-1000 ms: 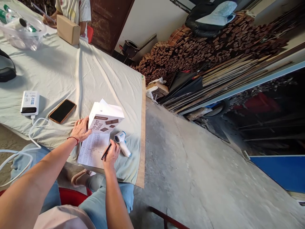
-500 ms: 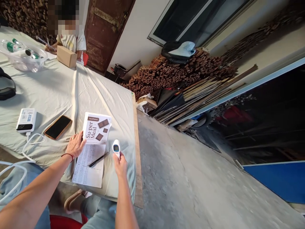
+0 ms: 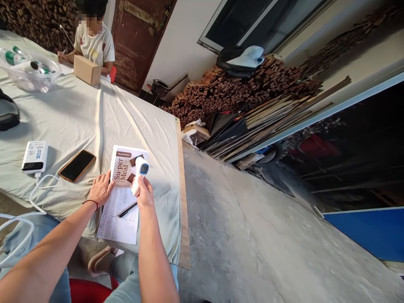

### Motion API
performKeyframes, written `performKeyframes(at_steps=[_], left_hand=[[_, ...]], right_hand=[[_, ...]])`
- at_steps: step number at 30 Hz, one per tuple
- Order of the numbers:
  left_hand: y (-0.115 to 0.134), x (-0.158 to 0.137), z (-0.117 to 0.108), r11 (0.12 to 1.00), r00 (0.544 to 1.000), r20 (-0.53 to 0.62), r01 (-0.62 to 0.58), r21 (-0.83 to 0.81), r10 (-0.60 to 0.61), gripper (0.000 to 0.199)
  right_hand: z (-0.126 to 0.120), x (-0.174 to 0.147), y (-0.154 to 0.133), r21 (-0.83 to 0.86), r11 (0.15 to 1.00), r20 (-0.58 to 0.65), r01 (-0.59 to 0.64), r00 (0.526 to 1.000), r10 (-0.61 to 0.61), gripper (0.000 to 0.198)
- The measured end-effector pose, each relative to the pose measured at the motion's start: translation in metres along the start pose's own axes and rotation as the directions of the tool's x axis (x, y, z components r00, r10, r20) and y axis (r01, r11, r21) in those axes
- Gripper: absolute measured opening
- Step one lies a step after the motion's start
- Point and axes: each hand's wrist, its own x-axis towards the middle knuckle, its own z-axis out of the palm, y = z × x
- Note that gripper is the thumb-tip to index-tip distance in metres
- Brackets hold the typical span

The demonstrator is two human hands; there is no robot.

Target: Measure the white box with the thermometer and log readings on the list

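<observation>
My right hand (image 3: 145,194) is wrapped round the handle of a white and blue infrared thermometer (image 3: 139,173), its small screen facing me. The thermometer is over the right part of a white and brown box (image 3: 123,168) printed "Su-per Meal", hiding some of its picture. At the box's lower left corner my left hand (image 3: 101,189) grips it, thumb by the front edge and fingers along the side. A handwritten sheet (image 3: 110,223) lies below the box, partly behind my right hand. On that sheet rests a black pen (image 3: 128,209).
A phone (image 3: 77,166) and a white power bank (image 3: 35,157) with a cable lie to the left on the cloth-covered table (image 3: 132,118). Farther back are a cardboard box (image 3: 86,70), a clear basin (image 3: 30,80) of bottles and a seated person (image 3: 94,46). Stacked firewood (image 3: 202,97) lines the wall.
My right hand has moved the thermometer left and up, from beside the box to over its right part. My left hand stays at the box's corner.
</observation>
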Motion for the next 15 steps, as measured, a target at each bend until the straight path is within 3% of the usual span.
performKeyframes(at_steps=[9,15], left_hand=[[0.0004,-0.0001,0.0013,1.000,1.000,0.019,0.011,0.012,-0.011,0.058],[-0.0002,0.0004,0.0012,1.000,1.000,0.008,0.008,-0.002,-0.008,0.058]], right_hand=[[0.0070,-0.0030,0.0013,0.016,0.999,-0.004,0.046,0.999,-0.046,0.055],[0.0081,-0.0021,0.0017,0.036,0.999,0.012,0.004,1.000,-0.004,0.053]])
